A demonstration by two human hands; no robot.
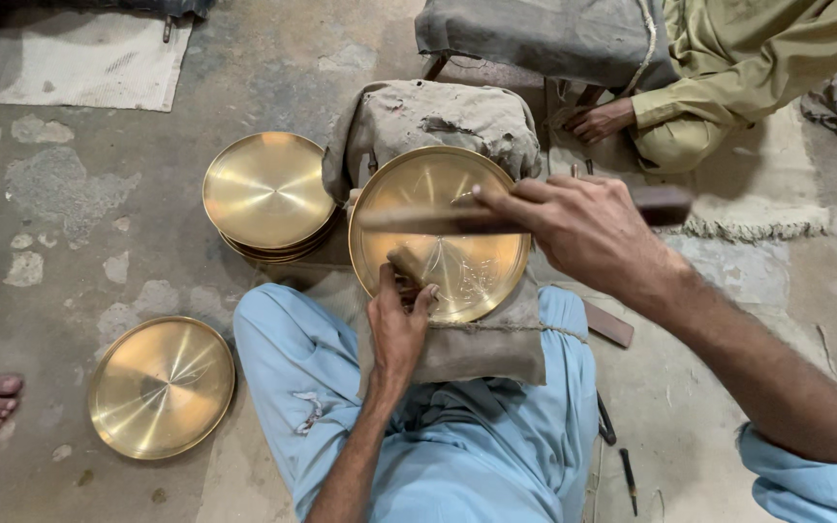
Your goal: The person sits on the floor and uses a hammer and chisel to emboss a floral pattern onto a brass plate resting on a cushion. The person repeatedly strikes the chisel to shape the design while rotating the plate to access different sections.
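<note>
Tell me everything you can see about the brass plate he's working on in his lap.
The brass plate is round, shiny and golden, with a raised rim and fine engraved lines on its lower right face. It lies tilted on a grey cloth pad over the person's knees. The left hand presses a small tool against it; the right hand holds a blurred hammer above it.

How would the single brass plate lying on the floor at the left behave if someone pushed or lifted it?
The brass plate looks like rigid metal, so it would probably stay stiff. Its polished, shiny face suggests it may feel slippery. It lies flat on the rough concrete floor, so a push would likely make it scrape rather than roll or tip.
</note>
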